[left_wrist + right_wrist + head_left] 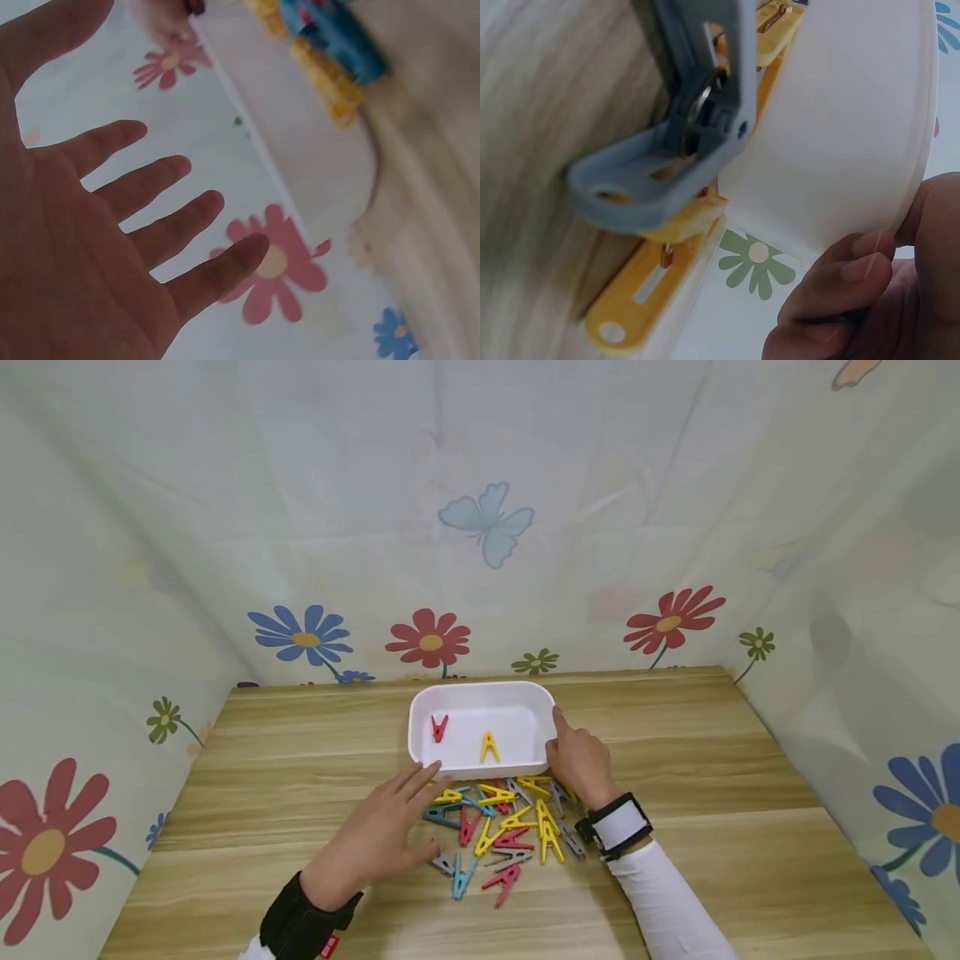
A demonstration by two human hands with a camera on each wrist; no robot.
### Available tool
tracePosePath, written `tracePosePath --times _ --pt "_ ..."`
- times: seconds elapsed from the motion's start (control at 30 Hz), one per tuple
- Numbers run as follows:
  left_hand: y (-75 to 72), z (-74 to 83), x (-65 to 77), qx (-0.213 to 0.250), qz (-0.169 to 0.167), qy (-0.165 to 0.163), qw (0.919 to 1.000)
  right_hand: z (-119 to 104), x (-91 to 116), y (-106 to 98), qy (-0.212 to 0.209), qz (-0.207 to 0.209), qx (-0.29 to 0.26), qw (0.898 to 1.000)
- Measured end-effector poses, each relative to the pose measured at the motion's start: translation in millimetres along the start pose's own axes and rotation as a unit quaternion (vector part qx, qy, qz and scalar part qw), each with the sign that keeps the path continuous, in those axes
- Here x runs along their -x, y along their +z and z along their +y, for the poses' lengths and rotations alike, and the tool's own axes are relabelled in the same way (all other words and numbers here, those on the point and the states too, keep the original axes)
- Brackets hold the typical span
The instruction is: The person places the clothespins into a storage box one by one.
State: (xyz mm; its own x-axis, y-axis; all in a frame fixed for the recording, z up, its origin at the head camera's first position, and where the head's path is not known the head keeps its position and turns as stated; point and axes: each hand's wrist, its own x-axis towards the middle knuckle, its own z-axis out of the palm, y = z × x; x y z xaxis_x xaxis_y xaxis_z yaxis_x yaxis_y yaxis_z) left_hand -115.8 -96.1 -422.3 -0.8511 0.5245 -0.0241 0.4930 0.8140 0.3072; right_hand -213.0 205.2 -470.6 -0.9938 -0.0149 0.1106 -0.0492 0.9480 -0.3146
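Observation:
A white plastic tray (465, 772) lies near the back of the table, with a red clothespin (438, 732) and a yellow clothespin (490, 742) inside. My right hand (583, 763) grips the tray's right end, its index finger along the rim and the other fingers curled against the wall. The left hand (375, 837) is spread over the table, fingertips right at the tray's front left corner, holding nothing. In front of the tray lies a loose pile of yellow, red, blue and grey clothespins, among them a blue clothespin (463, 878) near the left thumb.
A wooden table (750, 860) carries everything. Behind it and at both sides hangs a flowered cloth (570, 593). In the right wrist view, a grey clothespin (634, 196) and a yellow clothespin (622, 307) lie close before the tray wall.

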Motion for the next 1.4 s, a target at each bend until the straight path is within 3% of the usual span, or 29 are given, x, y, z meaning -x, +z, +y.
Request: tracePosePath --times 0.1,0.23,0.4,0.6,0.83,1.13,1.4 --pt "15.3 0.1 3.1 0.016 -0.042 -0.001 0.9990 -0.3 0.2 0.5 0.001 -0.002 -0.003 1.000" --pt "31.5 -1.2 5.2 0.008 -0.059 0.015 0.9981 0.4 0.6 1.1 0.001 0.003 -0.002 1.000" --pt "42.6 -2.8 6.1 -0.010 -0.049 0.041 0.9979 1.4 1.1 2.7 -0.001 0.006 -0.003 1.000" --pt "52.9 -2.9 5.8 -0.021 -0.060 0.045 0.9970 1.1 0.8 2.4 -0.001 0.004 -0.006 1.000" --pt "63.9 -2.3 4.8 -0.043 -0.029 0.078 0.9956 0.2 1.3 0.5 -0.002 0.002 -0.005 1.000" --pt "52.8 -4.6 1.3 -0.043 -0.036 0.054 0.9970 1.2 -0.7 2.0 0.007 -0.006 -0.005 1.000" --pt "20.0 -4.3 -9.0 -0.055 0.012 0.034 0.9978 1.1 -0.5 2.2 0.000 -0.001 -0.004 1.000"
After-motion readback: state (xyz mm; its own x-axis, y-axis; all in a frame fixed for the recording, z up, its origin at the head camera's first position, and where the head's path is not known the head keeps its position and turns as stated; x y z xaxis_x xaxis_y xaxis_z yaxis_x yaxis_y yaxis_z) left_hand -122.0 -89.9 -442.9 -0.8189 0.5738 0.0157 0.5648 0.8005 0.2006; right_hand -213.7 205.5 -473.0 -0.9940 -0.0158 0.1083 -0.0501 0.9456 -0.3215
